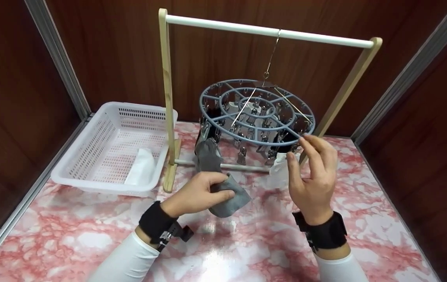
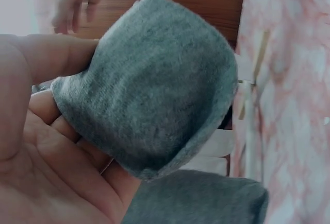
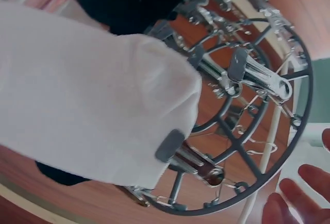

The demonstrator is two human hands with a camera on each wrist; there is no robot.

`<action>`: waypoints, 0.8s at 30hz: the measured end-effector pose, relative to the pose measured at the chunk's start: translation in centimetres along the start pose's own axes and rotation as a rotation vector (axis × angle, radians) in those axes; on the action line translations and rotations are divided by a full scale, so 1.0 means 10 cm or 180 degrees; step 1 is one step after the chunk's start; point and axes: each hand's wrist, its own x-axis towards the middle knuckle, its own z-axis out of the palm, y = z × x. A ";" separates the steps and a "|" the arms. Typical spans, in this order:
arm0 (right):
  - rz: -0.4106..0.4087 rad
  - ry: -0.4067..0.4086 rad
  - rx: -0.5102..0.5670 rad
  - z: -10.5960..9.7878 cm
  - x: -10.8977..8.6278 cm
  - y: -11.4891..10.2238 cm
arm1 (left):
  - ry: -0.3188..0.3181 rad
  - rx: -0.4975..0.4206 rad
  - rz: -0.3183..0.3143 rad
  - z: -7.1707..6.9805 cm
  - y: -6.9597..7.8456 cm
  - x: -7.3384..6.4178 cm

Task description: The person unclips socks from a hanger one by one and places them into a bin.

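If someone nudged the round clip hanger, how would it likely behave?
The round clip hanger would probably swing or twist, since it hangs from one thin hook on the white rail. Its dangling metal clips would likely sway too.

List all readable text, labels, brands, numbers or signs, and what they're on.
None readable in any view.
No lettering shows on the gray cloth in the left hand, the clipped white cloth, round hanger or basket.
Metal clips: any tiny marks would be too small to read.
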 end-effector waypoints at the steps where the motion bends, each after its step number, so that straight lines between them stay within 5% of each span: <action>1: 0.0018 -0.0047 -0.0037 0.00 -0.01 0.03 | 0.0007 0.0002 0.0011 -0.03 0.01 -0.01; 7: 0.0097 -0.0259 -0.0189 0.01 -0.10 0.18 | 0.0168 -0.0151 0.0038 -0.31 0.09 -0.06; 14: 0.0063 -0.0199 -0.0048 0.02 -0.02 0.04 | 0.0823 -0.0396 -0.0212 -0.80 0.14 -0.20; 18: 0.0061 -0.0258 -0.0064 0.02 -0.05 0.08 | 0.1292 -0.0301 -0.0488 -1.07 0.08 -0.30; 24: 0.0098 -0.0353 -0.0105 0.03 -0.14 0.23 | 0.1680 0.0400 -0.0816 -1.38 -0.17 -0.44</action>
